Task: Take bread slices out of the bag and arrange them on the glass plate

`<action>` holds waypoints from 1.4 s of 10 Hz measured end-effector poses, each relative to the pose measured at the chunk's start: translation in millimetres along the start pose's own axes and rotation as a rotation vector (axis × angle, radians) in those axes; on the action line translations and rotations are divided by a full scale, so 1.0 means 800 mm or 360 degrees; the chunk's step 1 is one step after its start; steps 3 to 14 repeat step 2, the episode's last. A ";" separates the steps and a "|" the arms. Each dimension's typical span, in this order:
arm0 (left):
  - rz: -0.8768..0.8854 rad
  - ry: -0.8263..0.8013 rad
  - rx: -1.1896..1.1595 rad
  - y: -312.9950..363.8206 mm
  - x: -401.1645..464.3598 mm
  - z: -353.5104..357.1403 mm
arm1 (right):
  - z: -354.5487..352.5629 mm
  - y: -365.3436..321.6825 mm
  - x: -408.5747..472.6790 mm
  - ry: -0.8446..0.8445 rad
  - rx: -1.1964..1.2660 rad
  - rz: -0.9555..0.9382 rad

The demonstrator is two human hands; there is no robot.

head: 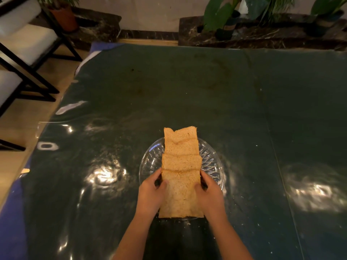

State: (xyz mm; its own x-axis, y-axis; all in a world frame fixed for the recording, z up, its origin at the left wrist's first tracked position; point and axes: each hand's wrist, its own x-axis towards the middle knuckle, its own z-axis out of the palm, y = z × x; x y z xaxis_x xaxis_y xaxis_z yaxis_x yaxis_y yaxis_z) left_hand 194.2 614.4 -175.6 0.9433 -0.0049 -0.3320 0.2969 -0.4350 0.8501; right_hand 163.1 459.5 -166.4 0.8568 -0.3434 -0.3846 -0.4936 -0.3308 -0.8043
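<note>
Bread slices (181, 162) on plate (214, 162) — overlapping.

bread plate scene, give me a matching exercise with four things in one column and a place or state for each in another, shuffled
Things:
1. glass plate
2. nearest bread slice
3. terracotta plant pot
4. farthest bread slice

Places or states:
A. held at both side edges by the left hand and right hand
B. far left, beyond the table
C. under the row of overlapping slices
D. its far end reaches past the plate's far rim

Pairs: 1-C, 2-A, 3-B, 4-D
</note>
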 end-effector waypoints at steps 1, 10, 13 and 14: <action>-0.0019 -0.0136 0.0053 0.006 0.004 -0.015 | -0.016 -0.008 0.004 -0.0118 -0.0013 0.0021; -0.0125 -0.0226 0.0049 0.023 0.014 -0.041 | -0.042 -0.026 0.010 -0.0166 0.0060 0.0079; -0.0125 -0.0226 0.0049 0.023 0.014 -0.041 | -0.042 -0.026 0.010 -0.0166 0.0060 0.0079; -0.0125 -0.0226 0.0049 0.023 0.014 -0.041 | -0.042 -0.026 0.010 -0.0166 0.0060 0.0079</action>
